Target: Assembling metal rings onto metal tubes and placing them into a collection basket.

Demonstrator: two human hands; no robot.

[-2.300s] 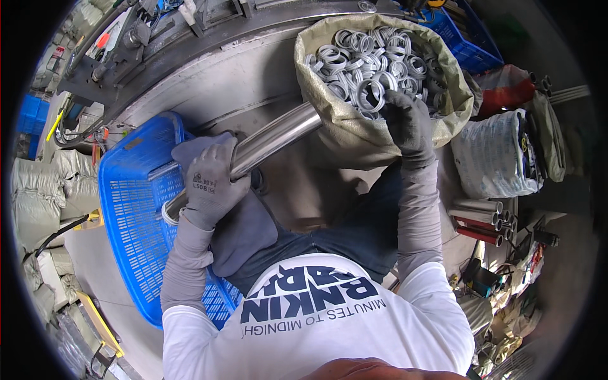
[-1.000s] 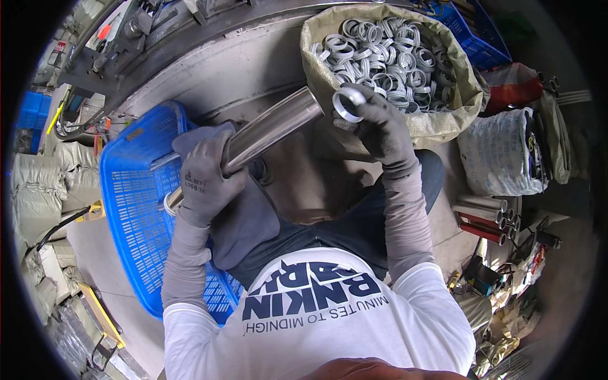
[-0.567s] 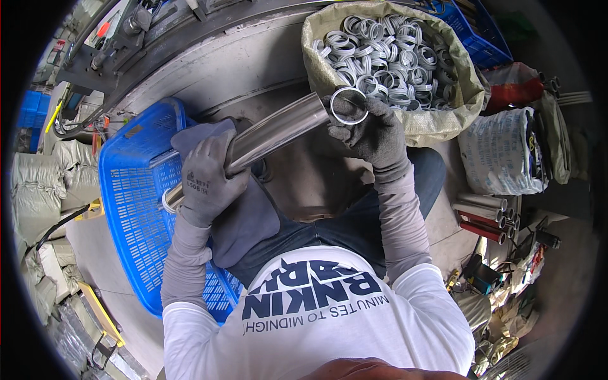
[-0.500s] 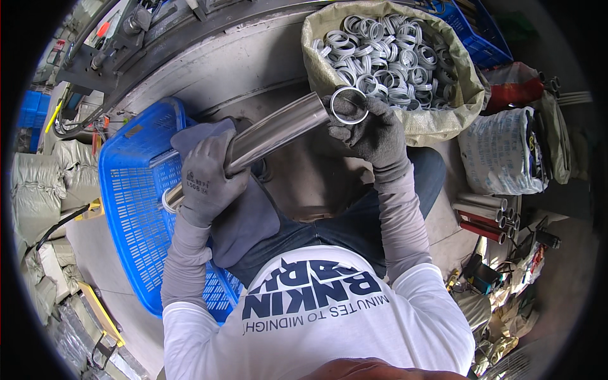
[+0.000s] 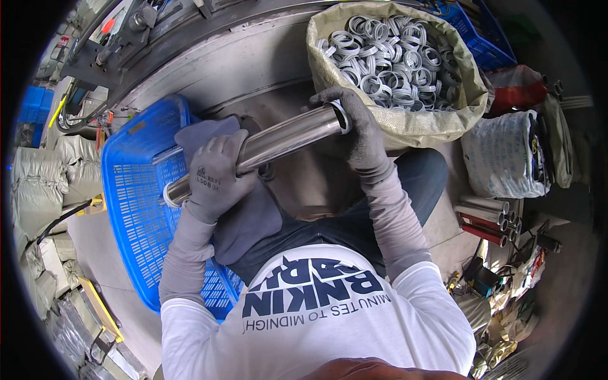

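Observation:
My left hand (image 5: 218,174), in a grey work glove, grips a shiny metal tube (image 5: 291,140) that slants up to the right across my lap. A pale ring (image 5: 170,195) sits around the tube's lower left end. At the upper right end, my gloved right hand (image 5: 362,126) curls around another pale ring (image 5: 344,117), which is against the tube's mouth. Its palm partly hides that ring, so how far it is seated cannot be seen. A grey cloth (image 5: 250,221) lies over my left thigh beneath the tube.
Just beyond my right hand stands an open woven sack (image 5: 411,130) full of similar rings. On my left is a blue plastic basket (image 5: 130,209). Metal machinery (image 5: 136,47) runs along the far left. Stacked tubes (image 5: 484,215) and a white bag (image 5: 503,155) lie to the right.
My right hand has brought the ring from beside the tube onto its upper right end. The tube, with my left hand around it, has shifted slightly right and down.

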